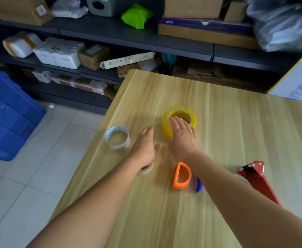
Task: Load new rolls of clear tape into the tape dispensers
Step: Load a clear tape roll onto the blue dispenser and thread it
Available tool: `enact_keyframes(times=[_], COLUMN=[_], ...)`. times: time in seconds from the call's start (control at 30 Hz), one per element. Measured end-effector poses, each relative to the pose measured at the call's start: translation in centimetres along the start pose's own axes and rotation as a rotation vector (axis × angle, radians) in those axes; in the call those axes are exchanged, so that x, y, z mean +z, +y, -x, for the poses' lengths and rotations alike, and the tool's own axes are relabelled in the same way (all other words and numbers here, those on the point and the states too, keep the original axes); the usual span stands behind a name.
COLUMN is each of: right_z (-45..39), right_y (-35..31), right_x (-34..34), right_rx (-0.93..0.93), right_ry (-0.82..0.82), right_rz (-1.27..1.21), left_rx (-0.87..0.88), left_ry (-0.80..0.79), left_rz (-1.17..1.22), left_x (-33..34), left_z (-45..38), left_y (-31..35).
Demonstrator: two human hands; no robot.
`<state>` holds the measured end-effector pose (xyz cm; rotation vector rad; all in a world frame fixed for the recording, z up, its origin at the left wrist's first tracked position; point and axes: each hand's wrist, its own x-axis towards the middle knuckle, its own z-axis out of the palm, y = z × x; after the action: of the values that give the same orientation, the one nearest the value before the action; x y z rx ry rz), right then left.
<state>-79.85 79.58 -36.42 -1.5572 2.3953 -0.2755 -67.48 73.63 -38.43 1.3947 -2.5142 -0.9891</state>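
Both hands reach out over the wooden table point(236, 122) toward a yellow tape roll point(166, 128)

The right hand point(183, 138) lies flat and open on top of the yellow tape roll near the table's middle, gripping nothing; the left hand point(145, 146) hovers open just beside it, empty. A thin clear roll point(117, 137) stands near the left edge. An orange dispenser point(181, 175) lies between the forearms toward the near edge, and a red dispenser point(258, 176) lies toward the right edge
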Motion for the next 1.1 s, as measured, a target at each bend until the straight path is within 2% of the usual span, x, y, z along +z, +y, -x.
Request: enact_keyframes(times=[0.2, 0.3, 0.47, 0.6, 0.67, 0.77, 0.83, 1.0, 1.1], right_z=[-2.2, -2.6, -2.5, -1.1, -0.5, 0.6, 1.4, 3.5, 4.7], right_y=[1.1, 1.5, 2.6, 2.8, 3.3, 3.7, 4.2, 2.9, 1.6], right_x=[0.4, 0.9, 1.0, 0.4, 0.3, -0.3, -0.7, -2.5, -4.0], right_rx=[0.05, 0.026, -0.014, -0.085, -0.14, -0.183, -0.2, 0.015, 0.132], right_ry=[-0.033, 0.015, 0.095, 0.261, 0.354, 0.398, 0.452, 0.567, 0.544], right_rz=[0.084, 0.124, 0.05, -0.037, -0.055, -0.115, -0.145, -0.451, -0.617], left_rx=[-0.08, -0.093, -0.103, -0.181, -0.217, -0.269, -0.248, -0.102, -0.018], left_ry=[-0.06, -0.083, -0.098, 0.002, 0.073, 0.129, 0.145, 0.151, 0.162], left_rz=[0.111, 0.142, 0.237, 0.353, 0.499, 0.762, 0.828, 0.857, 0.899], left_x=[-0.2, -0.1, 0.3, 0.2, 0.2, 0.0, -0.1, -0.4, 0.0], left_z=[-2.6, -3.2, -4.0, -4.4, -4.2, -3.2, -2.5, -0.3, 0.9], left_y=[1.4, 1.5, 2.5, 3.8, 4.4, 5.4, 5.8, 6.5, 7.2])
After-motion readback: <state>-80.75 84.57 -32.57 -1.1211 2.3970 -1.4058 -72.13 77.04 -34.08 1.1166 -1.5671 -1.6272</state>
